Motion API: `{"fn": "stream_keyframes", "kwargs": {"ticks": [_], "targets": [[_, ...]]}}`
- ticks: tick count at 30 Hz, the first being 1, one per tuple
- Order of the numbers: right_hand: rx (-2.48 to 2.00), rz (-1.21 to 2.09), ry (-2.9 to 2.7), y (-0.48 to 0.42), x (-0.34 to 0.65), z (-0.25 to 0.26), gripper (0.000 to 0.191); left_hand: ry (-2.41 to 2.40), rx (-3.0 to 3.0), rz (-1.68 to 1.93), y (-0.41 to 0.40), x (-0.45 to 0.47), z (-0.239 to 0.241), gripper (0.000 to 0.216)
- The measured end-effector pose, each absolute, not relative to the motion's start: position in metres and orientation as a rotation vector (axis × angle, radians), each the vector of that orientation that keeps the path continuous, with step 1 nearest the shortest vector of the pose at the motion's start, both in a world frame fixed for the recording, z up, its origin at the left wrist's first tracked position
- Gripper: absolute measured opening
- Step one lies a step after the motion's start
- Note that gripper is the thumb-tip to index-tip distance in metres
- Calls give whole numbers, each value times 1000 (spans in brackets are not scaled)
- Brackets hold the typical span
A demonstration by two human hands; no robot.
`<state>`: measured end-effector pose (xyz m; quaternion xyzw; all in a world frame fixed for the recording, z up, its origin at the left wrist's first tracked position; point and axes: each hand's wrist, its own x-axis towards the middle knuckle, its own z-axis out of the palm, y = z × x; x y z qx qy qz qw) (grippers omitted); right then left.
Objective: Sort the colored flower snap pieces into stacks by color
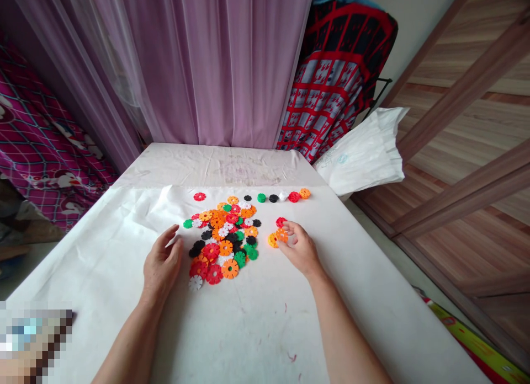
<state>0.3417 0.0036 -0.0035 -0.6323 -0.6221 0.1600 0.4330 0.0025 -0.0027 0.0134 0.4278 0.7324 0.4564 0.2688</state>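
A heap of flat plastic snowflake discs (223, 235) in orange, red, green, black and white lies in the middle of the white-covered table (256, 318). My left hand (162, 262) rests on the cloth just left of the heap, fingers loosely apart and holding nothing. My right hand (298, 247) sits to the right of the heap, its fingertips pinching an orange disc (282, 235) beside a yellow-orange disc (273, 240). A red disc (280, 222) lies just beyond those fingers. A short row of discs (276, 197) in black, green, white, red and orange runs along the far side.
Purple curtains (199, 64) hang behind the table. A red and black patterned cloth (331, 80) is draped over a stand at the back right, with a white plastic bag (364, 152) beside it. Pink bedding (37, 141) lies to the left. Wood panels (467, 124) fill the right.
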Motion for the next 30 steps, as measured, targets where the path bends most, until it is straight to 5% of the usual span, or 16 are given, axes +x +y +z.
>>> {"fn": "stream_keyframes", "kwargs": {"ticks": [20, 30], "targets": [[-1568, 261, -1764, 6, 335, -10, 51, 1991, 1139, 1233, 0, 0, 10, 49], [-1453, 184, -1797, 6, 308, 4, 24, 1969, 1218, 1268, 0, -1, 4, 48]]}}
